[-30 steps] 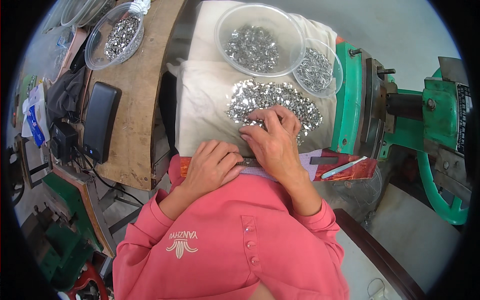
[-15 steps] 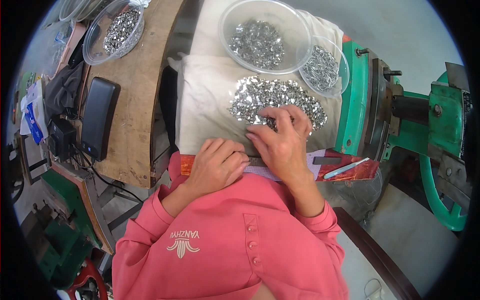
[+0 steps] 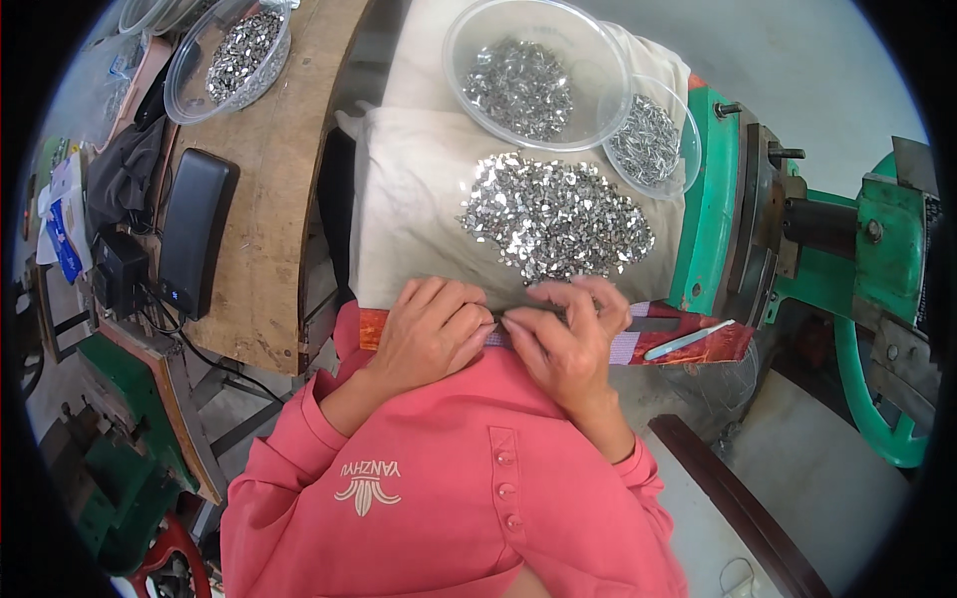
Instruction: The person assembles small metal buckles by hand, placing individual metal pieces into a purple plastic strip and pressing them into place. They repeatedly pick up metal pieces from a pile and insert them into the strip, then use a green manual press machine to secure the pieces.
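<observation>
In the head view we see both hands meeting at the middle of the frame, just below a heap of small shiny metal pieces point(image 3: 556, 217) spread on a pale cloth point(image 3: 414, 214). The left hand point(image 3: 431, 334) lies curled, its fingers bent together and its fingertips pressed against a thin dark strip point(image 3: 653, 324) that runs along the near edge of the cloth. The right hand point(image 3: 566, 344) sits just beside it, touching it, with fingers drawn together and pinched over the same strip. We cannot tell whether a single small piece is caught between the fingertips, as they cover the spot. The strip shows again to the right of the right hand, lying over a patterned red and white band point(image 3: 698, 344). A pale slim stick point(image 3: 688, 340) rests slanted on that band.

Above the heap, toward the upper middle of the frame, stands a large clear bowl point(image 3: 459, 40) holding more metal pieces, and a smaller clear bowl point(image 3: 688, 149) touches it on the right. A third clear bowl point(image 3: 189, 60) with pieces sits at the upper left on a wooden bench point(image 3: 289, 199), with a black oblong device point(image 3: 194, 229) near it. A green machine point(image 3: 877, 249) fills the right side. Pink sleeves point(image 3: 449, 498) fill the lower middle.
</observation>
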Tool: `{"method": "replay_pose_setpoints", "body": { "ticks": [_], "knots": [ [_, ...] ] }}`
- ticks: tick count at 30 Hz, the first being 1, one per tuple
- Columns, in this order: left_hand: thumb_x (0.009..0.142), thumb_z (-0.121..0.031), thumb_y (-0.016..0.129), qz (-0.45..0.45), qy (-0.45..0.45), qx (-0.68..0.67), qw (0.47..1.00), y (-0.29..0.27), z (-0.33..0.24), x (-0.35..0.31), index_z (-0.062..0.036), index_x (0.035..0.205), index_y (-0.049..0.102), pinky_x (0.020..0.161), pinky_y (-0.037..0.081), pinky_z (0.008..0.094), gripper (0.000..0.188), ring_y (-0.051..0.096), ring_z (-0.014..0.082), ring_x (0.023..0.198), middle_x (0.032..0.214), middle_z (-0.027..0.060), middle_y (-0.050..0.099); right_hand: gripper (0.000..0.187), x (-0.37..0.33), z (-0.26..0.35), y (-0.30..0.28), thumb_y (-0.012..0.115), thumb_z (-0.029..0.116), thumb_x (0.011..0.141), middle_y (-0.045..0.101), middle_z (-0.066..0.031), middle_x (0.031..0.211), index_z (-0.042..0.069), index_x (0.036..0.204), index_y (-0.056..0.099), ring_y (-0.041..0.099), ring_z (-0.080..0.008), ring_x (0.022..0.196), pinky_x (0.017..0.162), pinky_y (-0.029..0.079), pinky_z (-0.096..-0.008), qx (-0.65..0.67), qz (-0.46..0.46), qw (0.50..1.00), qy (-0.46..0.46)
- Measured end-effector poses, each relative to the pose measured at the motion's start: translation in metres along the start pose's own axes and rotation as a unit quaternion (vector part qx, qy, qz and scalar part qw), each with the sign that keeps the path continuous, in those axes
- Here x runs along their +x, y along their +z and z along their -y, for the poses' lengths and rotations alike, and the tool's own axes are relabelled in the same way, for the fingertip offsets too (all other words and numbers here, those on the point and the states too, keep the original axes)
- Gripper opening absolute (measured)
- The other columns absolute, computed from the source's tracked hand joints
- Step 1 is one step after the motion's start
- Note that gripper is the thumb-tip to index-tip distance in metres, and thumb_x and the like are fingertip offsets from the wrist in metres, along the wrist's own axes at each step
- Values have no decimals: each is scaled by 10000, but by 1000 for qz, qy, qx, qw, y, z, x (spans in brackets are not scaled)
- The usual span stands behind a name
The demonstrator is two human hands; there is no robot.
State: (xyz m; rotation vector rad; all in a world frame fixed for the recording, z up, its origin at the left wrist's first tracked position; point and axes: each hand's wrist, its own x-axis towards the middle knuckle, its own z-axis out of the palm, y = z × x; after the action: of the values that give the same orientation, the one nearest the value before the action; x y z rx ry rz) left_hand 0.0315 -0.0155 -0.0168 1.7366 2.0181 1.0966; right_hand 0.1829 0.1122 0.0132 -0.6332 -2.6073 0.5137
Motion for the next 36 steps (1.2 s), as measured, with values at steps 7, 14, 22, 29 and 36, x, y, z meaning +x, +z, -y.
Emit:
{"method": "replay_pose_setpoints", "body": {
  "ticks": [7, 14, 22, 29, 36],
  "knots": [
    [787, -171, 744, 9, 14, 6, 1000, -2, 0, -2, -61, 932, 632, 837, 437, 377, 214, 580, 249, 937, 1041, 71, 614, 168, 4, -3, 5, 830, 202, 708, 654, 63, 1032, 223, 862, 767, 499, -254, 1108, 954, 293, -399, 15, -25, 999, 16],
    [771, -190, 770, 40, -13, 0, 999, -4, -2, -2, -41, 977, 628, 855, 431, 390, 291, 565, 272, 988, 1123, 99, 581, 151, 57, -9, 18, 790, 160, 713, 627, 29, 1109, 179, 853, 735, 479, -250, 1164, 970, 291, -416, -68, -1, 997, -48],
    [713, -144, 839, 2, -33, -57, 998, -7, 3, -11, -53, 981, 645, 795, 453, 387, 343, 589, 279, 945, 1092, 106, 611, 138, 59, -7, 21, 779, 145, 698, 617, 22, 1118, 152, 819, 713, 473, -250, 1172, 974, 293, -430, -70, 6, 996, -51],
    [719, -145, 825, -4, -15, -32, 999, -6, 1, -8, -80, 935, 656, 770, 438, 371, 282, 588, 253, 898, 1037, 65, 623, 140, 53, -8, 16, 783, 137, 716, 624, 20, 1135, 161, 845, 734, 470, -277, 1170, 974, 291, -435, -22, 42, 999, -23],
    [756, -179, 790, -20, -19, -33, 999, -3, 1, -8, -92, 895, 652, 771, 428, 366, 215, 571, 238, 892, 1037, 45, 619, 148, 34, -11, 3, 803, 130, 730, 646, -4, 1072, 163, 865, 754, 467, -284, 1152, 970, 301, -430, -5, -31, 998, 63]
  ]
}}
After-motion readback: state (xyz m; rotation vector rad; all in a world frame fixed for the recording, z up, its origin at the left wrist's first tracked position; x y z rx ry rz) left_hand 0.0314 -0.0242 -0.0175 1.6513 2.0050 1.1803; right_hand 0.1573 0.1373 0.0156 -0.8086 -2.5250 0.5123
